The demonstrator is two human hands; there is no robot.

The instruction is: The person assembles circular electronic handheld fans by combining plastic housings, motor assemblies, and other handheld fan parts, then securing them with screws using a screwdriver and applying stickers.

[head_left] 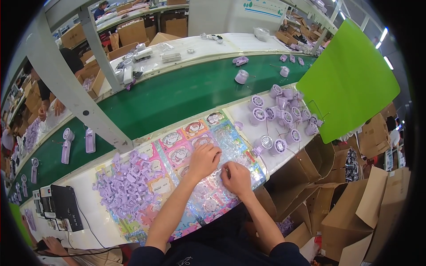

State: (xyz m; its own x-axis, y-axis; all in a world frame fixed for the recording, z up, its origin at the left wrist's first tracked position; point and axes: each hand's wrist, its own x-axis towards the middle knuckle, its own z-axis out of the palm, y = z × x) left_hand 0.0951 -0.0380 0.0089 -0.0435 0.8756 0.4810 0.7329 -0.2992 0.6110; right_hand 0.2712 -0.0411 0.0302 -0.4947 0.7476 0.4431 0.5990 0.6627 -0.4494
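Note:
My left hand [205, 160] is over the middle of a colourful cartoon-printed sheet [182, 137] with a shiny surface. Its fingers curl inward, and anything in them is too small or hidden to name. Close by on the right, my right hand [237, 177] is closed too, low over the same sheet, with its fingertips turned toward the left hand. What it may hold does not show. To the left of my forearms lies a heap of small light-purple plastic parts [128, 184]. A cluster of round purple fan heads [284, 116] with thin wires stands on the right of the bench.
Beyond the bench runs a green conveyor belt [177, 99] carrying purple fan parts. A grey metal post [82, 88] rises at left, near a black box-shaped device [66, 207]. A bright green panel [348, 84] and open cardboard boxes [348, 217] are at right. Other people work at left.

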